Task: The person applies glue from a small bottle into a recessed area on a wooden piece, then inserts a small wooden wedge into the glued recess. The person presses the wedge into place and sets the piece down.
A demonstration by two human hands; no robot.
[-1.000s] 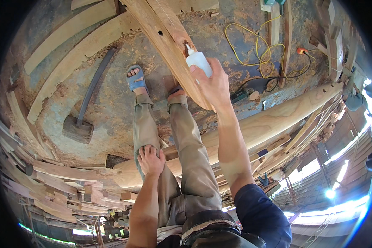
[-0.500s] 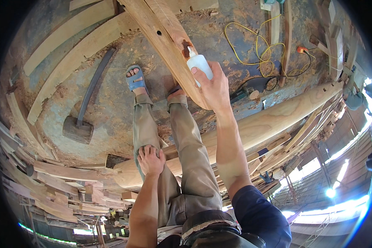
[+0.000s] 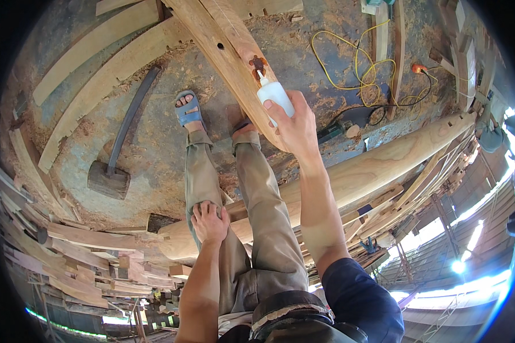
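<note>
My right hand [image 3: 297,126] is closed around a white squeeze bottle [image 3: 274,96] with a narrow nozzle. The nozzle points at a dark reddish-brown wet patch [image 3: 258,64] on a long wooden beam [image 3: 234,71]; whether its tip touches the wood I cannot tell. A small round hole [image 3: 220,46] shows in the beam's side, left of the patch. My left hand [image 3: 209,222] rests on my left knee, fingers bent loosely over the trouser cloth and holding nothing.
A large wooden mallet [image 3: 110,178] lies on the floor at the left, near curved planks [image 3: 91,97]. A thick log [image 3: 372,171] runs behind my legs. Yellow cord [image 3: 357,74] and a green power tool [image 3: 331,134] lie at the right. Stacked timber [image 3: 86,257] stands lower left.
The bottle has shifted slightly left and its nozzle now sits lower along the patch. More of the reddish-brown patch shows, with a wet shine. The left hand stays on the knee.
</note>
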